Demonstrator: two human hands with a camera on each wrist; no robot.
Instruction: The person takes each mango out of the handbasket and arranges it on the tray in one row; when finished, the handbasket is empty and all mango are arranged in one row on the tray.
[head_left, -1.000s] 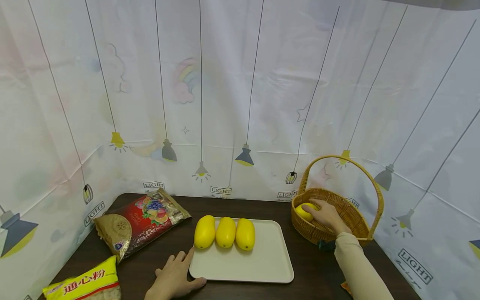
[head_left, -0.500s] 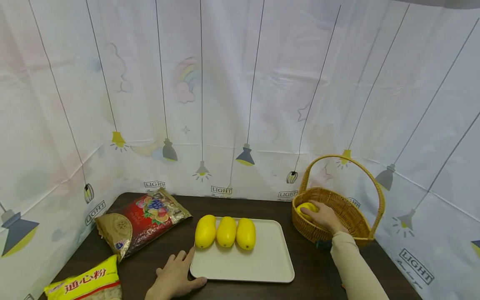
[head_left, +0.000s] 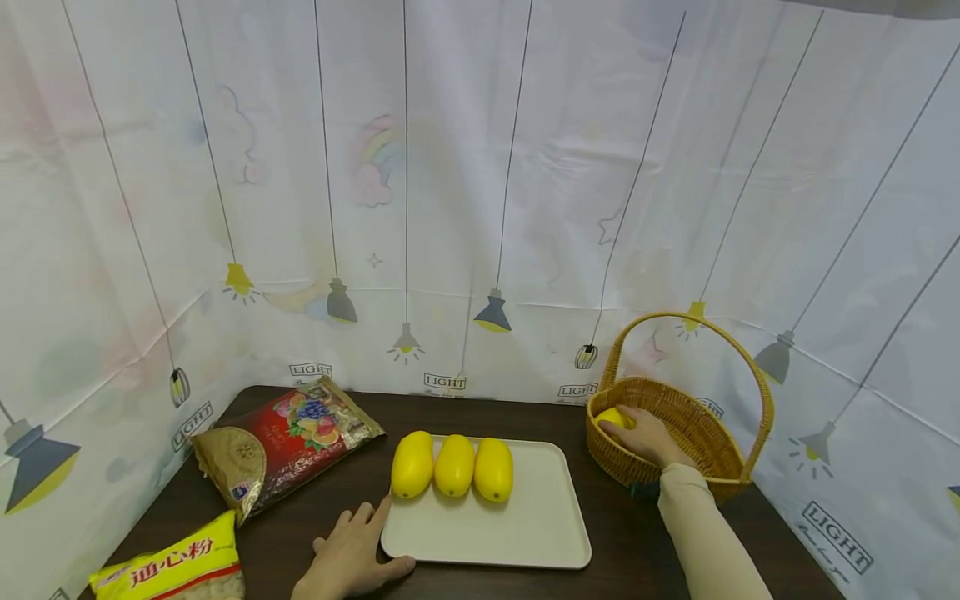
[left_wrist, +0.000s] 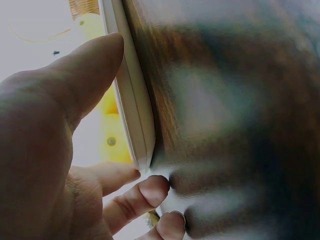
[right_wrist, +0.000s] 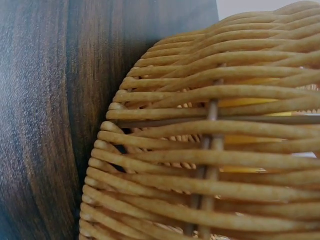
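Observation:
My left hand (head_left: 351,548) rests at the near left corner of a cream tray (head_left: 525,529), fingers spread, its thumb along the front edge and a fingertip at the left edge. Close up in the left wrist view, the thumb (left_wrist: 95,70) lies against the tray rim (left_wrist: 134,100). Three oblong yellow fruits (head_left: 454,467) lie side by side on the tray's back left part. Inside the wicker basket (head_left: 622,467) at right, my right hand (head_left: 651,437) grips another yellow fruit (head_left: 611,419), partly covered by the fingers. The right wrist view shows mostly basket weave (right_wrist: 200,155), with yellow behind the gaps.
A red and gold foil bag (head_left: 292,442) lies at the back left, and a yellow pasta bag (head_left: 180,562) in front of it. The basket's tall arched handle (head_left: 757,375) rises over its opening. A printed curtain (head_left: 465,208) hangs behind the dark table (head_left: 615,542).
My right hand has shifted slightly left and its fingers have closed further over the fruit in the basket. The left hand, tray and three fruits on it have stayed put.

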